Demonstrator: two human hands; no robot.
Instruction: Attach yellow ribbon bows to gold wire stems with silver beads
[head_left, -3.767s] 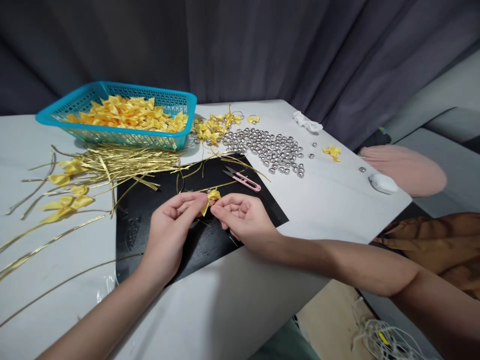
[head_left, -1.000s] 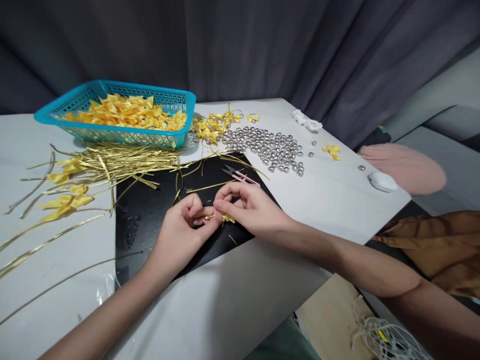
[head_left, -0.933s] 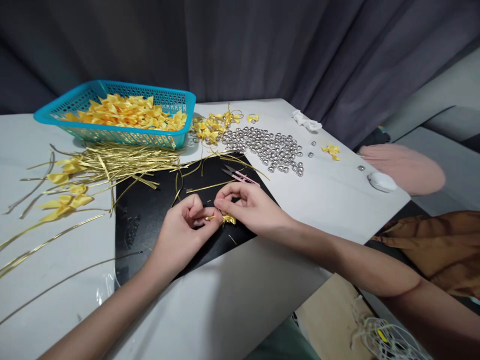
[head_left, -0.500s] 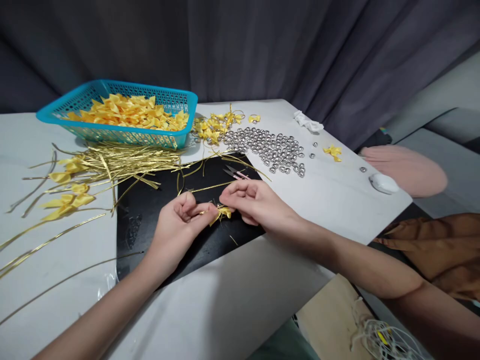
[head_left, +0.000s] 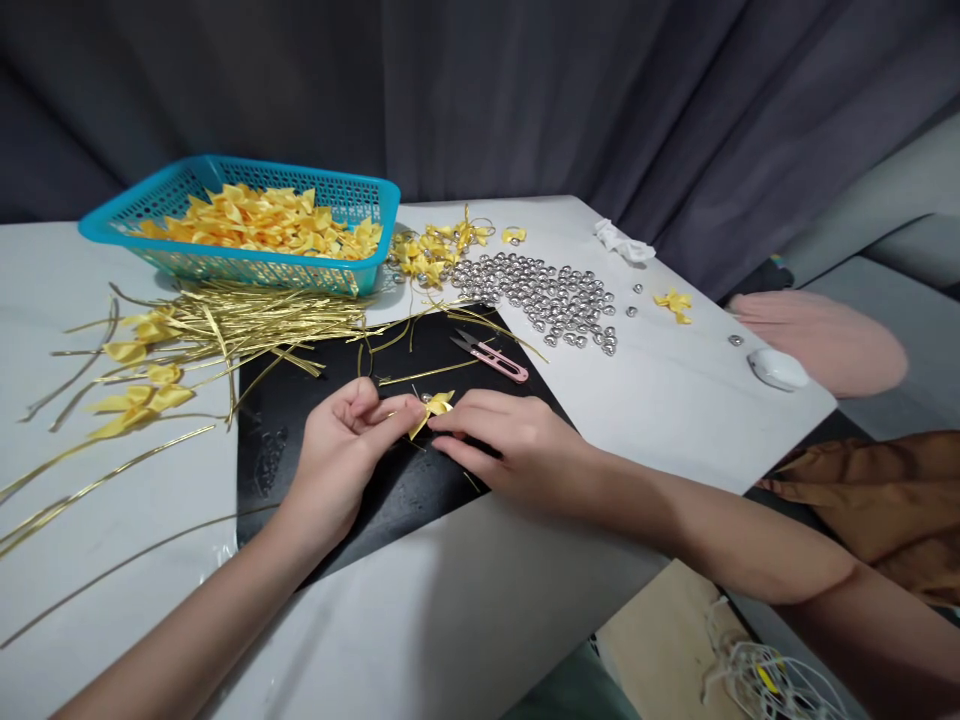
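Over the black mat (head_left: pixel 300 530), my left hand (head_left: pixel 341 450) pinches a small yellow ribbon bow (head_left: pixel 439 403) between thumb and fingertips. A small silver bead sits at the bow's upper left. My right hand (head_left: pixel 517 440) is curled at the bow's right side, its bent index finger and thumb closing on the lower right edge. My fingers hide the bow's middle. Just beyond my right hand lie pink-handled thread snips (head_left: pixel 491 357), blades pointing left. Loose gold twist ties (head_left: pixel 427 374) lie on the mat behind the bow.
A blue basket (head_left: pixel 270 268) of yellow ribbon bows stands at the back left, with a pile of gold twist ties (head_left: pixel 262 318) before it. Silver heart-shaped beads (head_left: pixel 555 300) spread across the back. A white computer mouse (head_left: pixel 778 370) rests near the right edge.
My right hand has turned and lowered to the bow's right side, uncovering the pink snips. More of the yellow bow shows. My left hand keeps its pinch, and the view has shifted slightly.
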